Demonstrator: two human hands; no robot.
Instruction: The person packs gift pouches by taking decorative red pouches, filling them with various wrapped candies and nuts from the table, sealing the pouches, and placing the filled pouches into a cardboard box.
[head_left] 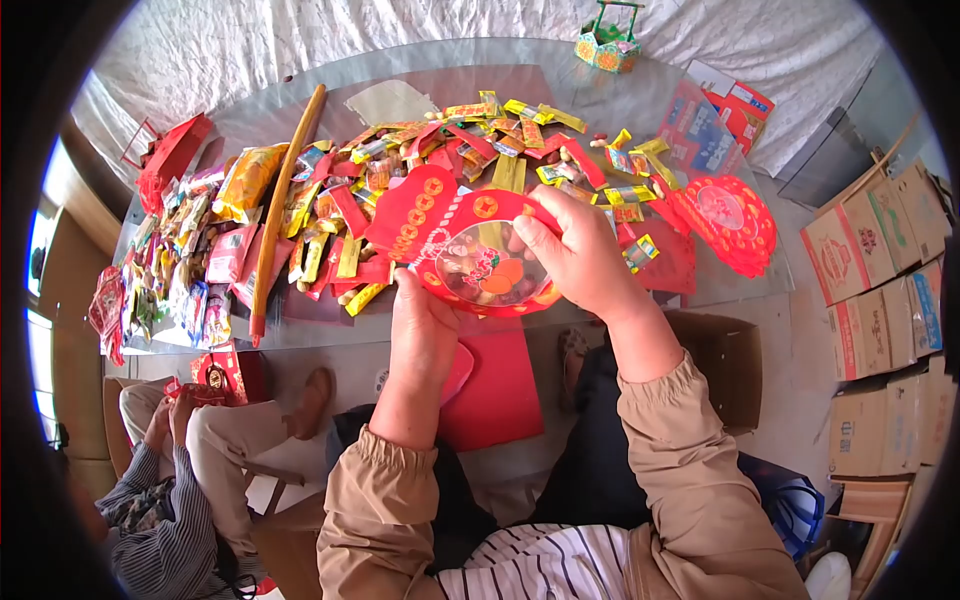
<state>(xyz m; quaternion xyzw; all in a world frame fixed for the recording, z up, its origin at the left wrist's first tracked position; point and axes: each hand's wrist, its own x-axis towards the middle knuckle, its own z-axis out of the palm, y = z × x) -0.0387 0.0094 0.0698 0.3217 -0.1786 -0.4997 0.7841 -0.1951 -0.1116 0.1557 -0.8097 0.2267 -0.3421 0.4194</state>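
A red gift bag [470,215] with gold coin prints and a clear round window is stretched between my two hands above the table. Through its window I see a printed design; whether anything lies inside cannot be told. My left hand [425,325] pinches the bag's lower left edge, thumb up. At the right edge my right hand [580,245] grips it, thumb on the front. Behind and below the bag spreads a heap of wrapped candies [380,150] in yellow and red. A stack of similar red bags [722,225] lies to the right of my right hand.
A yellow stick [285,200] divides the candies on the glass table [470,75]. Left of it lies another pile of snacks [200,235]. A co-worker's hands [172,415] hold something red at lower left. Cardboard boxes [875,320] stand right; a small basket [607,50] sits behind.
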